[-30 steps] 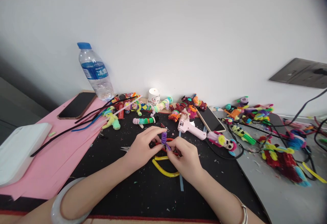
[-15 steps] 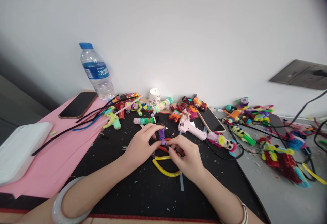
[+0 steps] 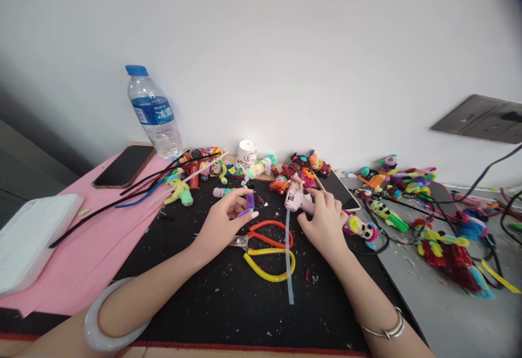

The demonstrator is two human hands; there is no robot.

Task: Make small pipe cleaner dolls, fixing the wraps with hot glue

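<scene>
Between thumb and fingers, my left hand point(image 3: 226, 217) pinches a small purple coil of pipe cleaner point(image 3: 250, 201). My right hand point(image 3: 324, 219) is around the handle of a pale pink hot glue gun point(image 3: 299, 201), thumb on the near side and fingers over the far side. The gun lies on the black mat, and a clear glue stick point(image 3: 290, 260) sticks out of it toward me. Between my hands, scissors point(image 3: 269, 250) with one red and one yellow handle lie flat; the left hand partly hides their blades.
Behind my hands are several pipe cleaner figures point(image 3: 261, 167), a paper cup point(image 3: 247, 153) and a phone point(image 3: 336, 190). At left stand a water bottle point(image 3: 155, 113), another phone point(image 3: 124, 166) and a white box point(image 3: 38, 241) on pink sheets point(image 3: 101, 238). More figures point(image 3: 444, 254) and cables lie at right.
My right hand has left the purple coil and moved right onto the glue gun's handle. My left hand has shifted slightly left with the coil, uncovering the scissors' handles.
</scene>
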